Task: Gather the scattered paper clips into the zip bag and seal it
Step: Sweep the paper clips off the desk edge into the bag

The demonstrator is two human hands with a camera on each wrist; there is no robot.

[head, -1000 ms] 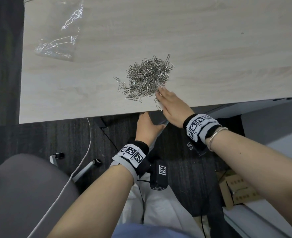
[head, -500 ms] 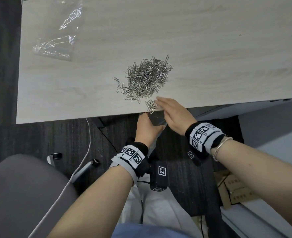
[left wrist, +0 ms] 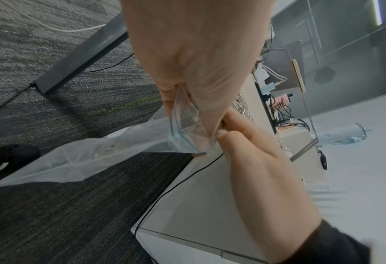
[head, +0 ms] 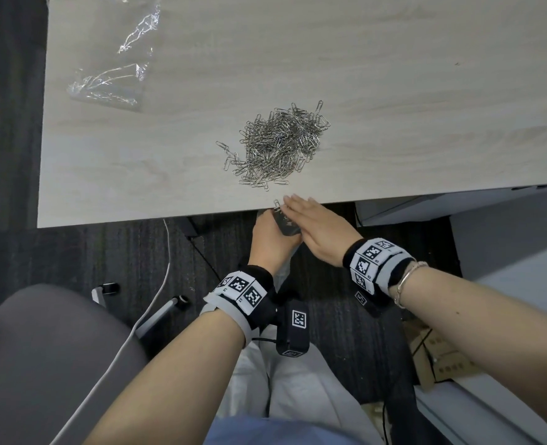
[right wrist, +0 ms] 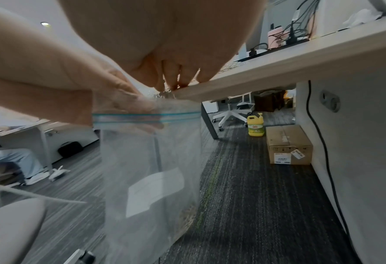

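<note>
A heap of silver paper clips (head: 281,146) lies on the pale wooden table (head: 394,91), near its front edge. Just below that edge my left hand (head: 267,226) pinches the rim of a clear zip bag (right wrist: 151,160) with a blue seal strip and holds its mouth up under the edge. The bag (left wrist: 85,157) hangs down and some clips lie in its bottom. My right hand (head: 301,205) lies flat at the edge, its straight fingers pushing a few loose clips (head: 278,205) over the bag's mouth.
Crumpled clear wrap (head: 114,78) lies at the table's far left. A grey chair (head: 40,364) and a white cable (head: 156,300) are to my left. Under the desk stand a cardboard box (right wrist: 288,144) and a yellow bottle (right wrist: 256,126).
My right hand has slid back from the heap's near side to the table edge, dragging a small cluster of clips with it. The left hand has stayed under the edge.
</note>
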